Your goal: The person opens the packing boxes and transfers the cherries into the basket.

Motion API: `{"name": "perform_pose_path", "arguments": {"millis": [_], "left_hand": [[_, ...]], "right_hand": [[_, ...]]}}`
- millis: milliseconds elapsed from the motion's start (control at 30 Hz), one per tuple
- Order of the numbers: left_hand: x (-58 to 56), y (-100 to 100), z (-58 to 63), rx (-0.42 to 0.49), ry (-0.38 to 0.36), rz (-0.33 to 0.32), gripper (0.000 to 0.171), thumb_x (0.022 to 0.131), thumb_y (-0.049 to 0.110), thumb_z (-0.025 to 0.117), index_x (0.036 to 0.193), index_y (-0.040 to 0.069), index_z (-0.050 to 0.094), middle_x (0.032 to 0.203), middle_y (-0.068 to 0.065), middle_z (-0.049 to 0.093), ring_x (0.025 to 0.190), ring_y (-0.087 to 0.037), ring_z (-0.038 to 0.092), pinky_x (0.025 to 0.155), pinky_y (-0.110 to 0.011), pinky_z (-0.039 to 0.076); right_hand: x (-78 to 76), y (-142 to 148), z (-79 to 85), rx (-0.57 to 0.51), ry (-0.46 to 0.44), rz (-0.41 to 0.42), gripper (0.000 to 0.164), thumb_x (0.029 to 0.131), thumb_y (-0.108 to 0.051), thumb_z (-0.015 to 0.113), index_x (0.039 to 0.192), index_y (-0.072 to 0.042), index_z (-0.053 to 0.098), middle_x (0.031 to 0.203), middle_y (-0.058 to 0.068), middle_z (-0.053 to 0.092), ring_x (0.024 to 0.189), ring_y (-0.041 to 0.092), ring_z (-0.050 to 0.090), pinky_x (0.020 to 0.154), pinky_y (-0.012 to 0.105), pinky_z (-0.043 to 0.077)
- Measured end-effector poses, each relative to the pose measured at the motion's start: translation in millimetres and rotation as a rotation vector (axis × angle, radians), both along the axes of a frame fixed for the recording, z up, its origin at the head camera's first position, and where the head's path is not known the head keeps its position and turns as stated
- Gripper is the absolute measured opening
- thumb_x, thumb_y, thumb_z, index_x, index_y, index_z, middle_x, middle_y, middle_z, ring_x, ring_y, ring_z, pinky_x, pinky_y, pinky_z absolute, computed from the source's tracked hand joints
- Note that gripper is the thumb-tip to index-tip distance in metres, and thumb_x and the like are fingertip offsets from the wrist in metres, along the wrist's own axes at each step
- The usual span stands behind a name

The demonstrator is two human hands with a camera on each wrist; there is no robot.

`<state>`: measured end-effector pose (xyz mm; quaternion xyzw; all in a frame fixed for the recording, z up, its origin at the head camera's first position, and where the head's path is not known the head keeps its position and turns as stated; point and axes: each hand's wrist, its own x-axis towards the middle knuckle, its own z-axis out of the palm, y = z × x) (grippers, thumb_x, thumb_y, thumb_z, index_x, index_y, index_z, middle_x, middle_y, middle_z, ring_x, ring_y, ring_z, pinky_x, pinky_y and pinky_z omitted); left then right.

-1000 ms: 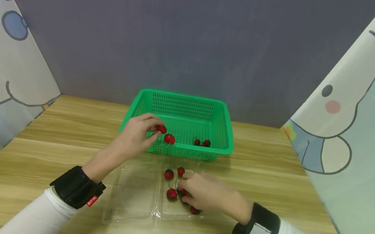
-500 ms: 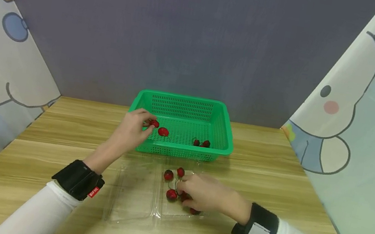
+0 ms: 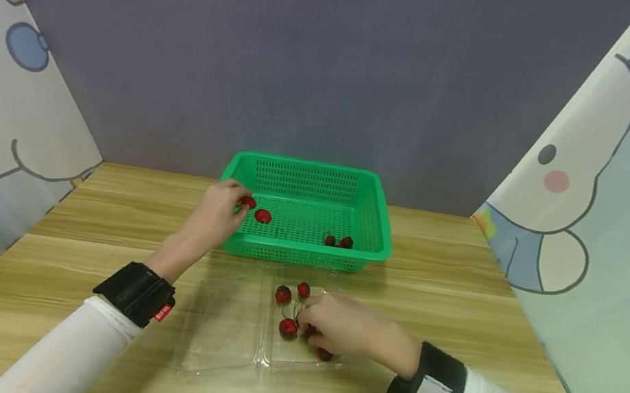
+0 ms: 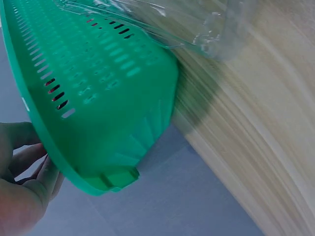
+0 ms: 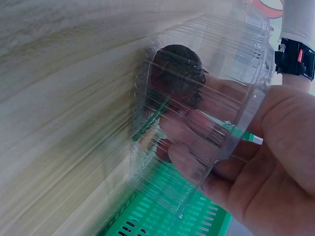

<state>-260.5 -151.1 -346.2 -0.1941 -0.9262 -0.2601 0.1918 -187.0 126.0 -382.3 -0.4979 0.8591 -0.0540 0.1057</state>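
One cherry [image 3: 249,202] is pinched in the left hand [image 3: 217,211] over the basket [image 3: 306,246], another cherry [image 3: 263,216] just right of its fingertips. The right hand [image 3: 338,326] dips bent fingers into the box [image 3: 293,355] beside more cherries [image 3: 288,328]; I cannot tell whether it holds any.

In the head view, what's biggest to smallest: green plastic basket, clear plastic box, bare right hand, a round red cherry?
1. Green plastic basket and clear plastic box: too alike to rank.
2. Bare right hand.
3. Round red cherry.
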Motion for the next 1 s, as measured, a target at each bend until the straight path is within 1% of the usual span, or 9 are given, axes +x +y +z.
{"name": "perform_pose_path", "arguments": {"millis": [200, 400, 633, 800, 1000], "left_hand": [[-3.3, -3.1, -4.6, -0.023, -0.019, 0.027, 0.024, 0.093, -0.011, 0.064, 0.116, -0.016, 0.069, 0.113, -0.031, 0.065, 0.098, -0.041, 0.068, 0.077, -0.043, 0.06], [-4.3, -3.3, -5.6, -0.042, -0.04, 0.031, 0.023, 0.094, -0.009, 0.064, 0.116, -0.016, 0.069, 0.114, -0.031, 0.065, 0.099, -0.041, 0.067, 0.078, -0.043, 0.06], [-4.4, -3.4, -6.4, -0.034, -0.078, 0.042, 0.029, 0.095, -0.008, 0.062, 0.123, -0.014, 0.066, 0.123, -0.031, 0.061, 0.098, -0.04, 0.068, 0.078, -0.043, 0.06], [-4.2, -5.2, -8.3, -0.024, -0.077, 0.034, 0.03, 0.095, -0.008, 0.062, 0.124, -0.014, 0.065, 0.12, -0.03, 0.061, 0.098, -0.04, 0.067, 0.078, -0.045, 0.059], [-2.6, -6.2, -10.1, -0.014, -0.084, 0.027, 0.028, 0.096, -0.005, 0.064, 0.123, -0.012, 0.067, 0.12, -0.028, 0.061, 0.097, -0.038, 0.067, 0.076, -0.044, 0.059]], "right_hand": [[-1.3, 0.3, -2.5, -0.011, 0.009, 0.006, 0.011, 0.087, -0.006, 0.082, 0.088, -0.012, 0.073, 0.087, -0.004, 0.064, 0.081, 0.004, 0.057, 0.072, 0.019, 0.05], [-1.9, 1.0, -4.3, -0.025, 0.024, 0.015, 0.016, 0.087, -0.002, 0.081, 0.083, -0.013, 0.07, 0.083, -0.005, 0.059, 0.077, 0.005, 0.053, 0.068, 0.018, 0.048], [-0.9, 0.7, -4.3, -0.049, 0.033, 0.025, 0.016, 0.085, 0.002, 0.079, 0.083, -0.012, 0.071, 0.081, -0.005, 0.057, 0.075, 0.005, 0.051, 0.066, 0.016, 0.046], [0.4, 1.4, -2.5, -0.058, 0.024, 0.016, 0.017, 0.085, 0.003, 0.078, 0.081, -0.012, 0.07, 0.081, -0.004, 0.056, 0.074, 0.005, 0.048, 0.066, 0.017, 0.045], [0.8, 3.3, -2.8, -0.079, 0.027, 0.011, 0.018, 0.085, 0.002, 0.079, 0.081, -0.012, 0.069, 0.082, -0.004, 0.057, 0.075, 0.004, 0.05, 0.066, 0.016, 0.046]]}}
